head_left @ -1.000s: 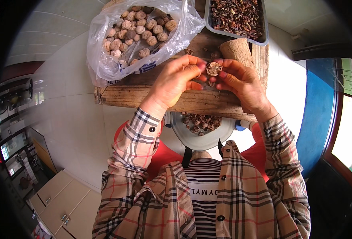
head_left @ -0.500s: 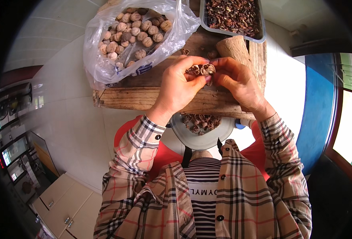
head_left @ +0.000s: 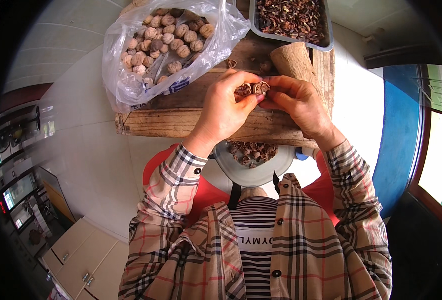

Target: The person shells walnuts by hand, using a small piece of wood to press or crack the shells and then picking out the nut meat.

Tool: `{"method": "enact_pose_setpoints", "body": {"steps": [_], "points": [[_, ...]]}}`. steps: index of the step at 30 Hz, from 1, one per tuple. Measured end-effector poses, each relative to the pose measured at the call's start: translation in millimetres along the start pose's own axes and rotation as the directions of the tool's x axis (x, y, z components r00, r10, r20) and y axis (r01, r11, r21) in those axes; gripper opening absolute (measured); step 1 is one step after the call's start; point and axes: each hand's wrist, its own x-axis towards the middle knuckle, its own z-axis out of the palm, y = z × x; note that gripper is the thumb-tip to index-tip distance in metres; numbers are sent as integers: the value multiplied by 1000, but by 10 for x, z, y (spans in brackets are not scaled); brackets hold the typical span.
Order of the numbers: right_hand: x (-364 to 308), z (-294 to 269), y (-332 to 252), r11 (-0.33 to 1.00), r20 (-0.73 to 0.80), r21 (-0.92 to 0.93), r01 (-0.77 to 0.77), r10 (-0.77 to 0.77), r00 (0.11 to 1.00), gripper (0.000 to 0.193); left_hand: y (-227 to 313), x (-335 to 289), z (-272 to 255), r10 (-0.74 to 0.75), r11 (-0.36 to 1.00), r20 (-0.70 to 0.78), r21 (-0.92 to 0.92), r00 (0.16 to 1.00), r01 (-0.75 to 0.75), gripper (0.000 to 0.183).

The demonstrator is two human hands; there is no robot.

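Above the front of the wooden table (head_left: 181,123), my two hands meet over a cracked walnut (head_left: 261,87). My left hand (head_left: 226,107) is closed, with broken pieces of walnut between its thumb and fingers. From the other side, the fingertips of my right hand (head_left: 301,105) pinch the same walnut at its edge. Its broken shell shows ragged edges and brown insides. What lies under my right fingertips is hidden. Just behind my hands, a piece of shell (head_left: 231,63) rests on the tabletop.
A clear plastic bag (head_left: 116,75) of whole walnuts stands at the back left. Back right is a tray (head_left: 329,42) full of dark broken pieces. Right of my hands lies a wooden log (head_left: 293,60). Below the table's front edge, a pale basin (head_left: 246,177) holds empty shells.
The walnut at my fingertips has turned slightly and looks more broken open than before. My right fingers have shifted a little on it. The left hand stays nearly in place.
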Motion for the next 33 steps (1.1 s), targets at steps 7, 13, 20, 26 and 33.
{"method": "enact_pose_setpoints", "body": {"steps": [7,13,20,26,33], "points": [[53,26,97,983,-49,-181,-34,26,998,28,-27,-8,-146,-306,938,39,-157,951,308,27],[77,60,203,856,-128,-516,27,-108,986,26,-37,51,-304,-454,645,132,-634,881,427,32],[18,216,-4,543,46,-723,427,-578,814,27,16,6,-244,-437,656,147,-623,888,426,34],[35,132,97,431,131,-770,471,-615,778,28,-10,-31,-154,-384,711,245,-537,890,454,35],[21,126,59,331,183,-787,520,-680,710,23,11,9,-127,-323,843,251,-362,912,398,33]]}}
